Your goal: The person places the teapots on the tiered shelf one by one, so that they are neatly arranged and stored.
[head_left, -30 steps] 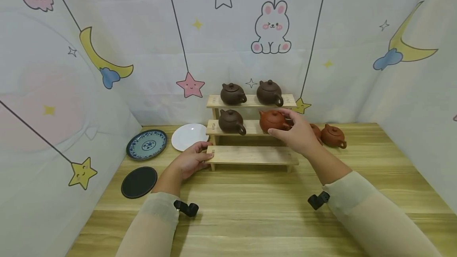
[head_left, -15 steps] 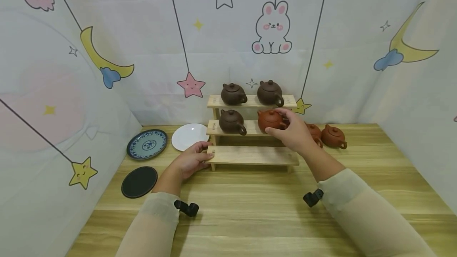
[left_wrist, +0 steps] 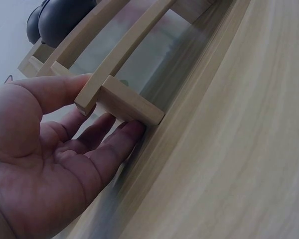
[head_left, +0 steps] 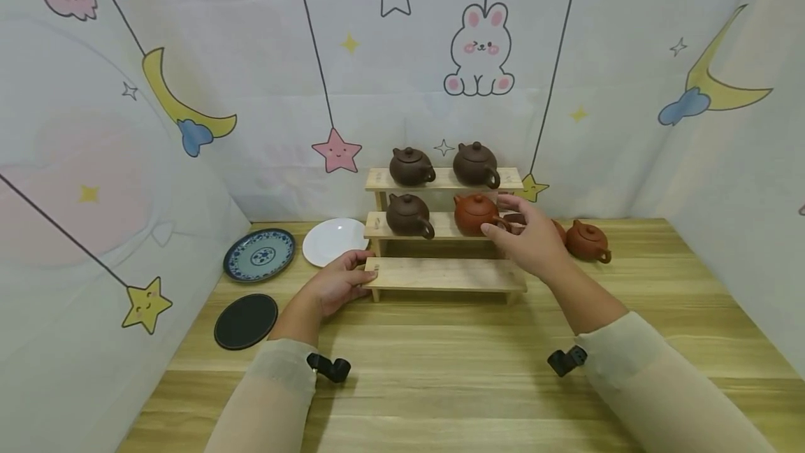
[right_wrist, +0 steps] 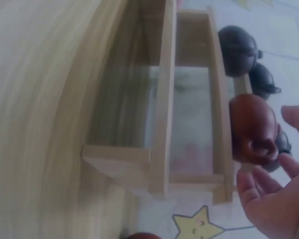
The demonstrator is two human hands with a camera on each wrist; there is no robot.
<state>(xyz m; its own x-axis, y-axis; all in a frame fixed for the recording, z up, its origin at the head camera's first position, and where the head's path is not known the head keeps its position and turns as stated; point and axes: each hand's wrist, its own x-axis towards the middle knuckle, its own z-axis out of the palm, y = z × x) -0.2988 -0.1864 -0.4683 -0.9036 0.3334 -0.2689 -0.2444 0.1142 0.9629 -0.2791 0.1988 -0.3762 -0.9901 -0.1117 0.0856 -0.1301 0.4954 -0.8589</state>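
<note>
A reddish-brown teapot [head_left: 476, 215] sits on the middle tier of a three-step wooden display rack [head_left: 446, 274], beside a dark brown teapot [head_left: 407, 214]. My right hand [head_left: 533, 240] is just right of the red teapot, its fingers spread around the handle side; in the right wrist view, a gap shows between the fingers and the red teapot [right_wrist: 251, 127]. The left hand [head_left: 339, 282] grips the left end of the bottom tier. Seen from the left wrist, the thumb lies over the board and the other fingers reach behind the rack's leg [left_wrist: 132, 102].
Two more dark teapots [head_left: 474, 164] stand on the top tier. Red teapots [head_left: 587, 240] are on the table right of the rack, one partly hidden by the right hand. To the left lie a blue patterned plate [head_left: 259, 255], a white plate [head_left: 333, 240] and a black round mat [head_left: 246, 321].
The red teapot moved slightly left on the middle tier. Then the right hand let go of it and drew back to the right, fingers spreading. The left hand stayed on the rack.
</note>
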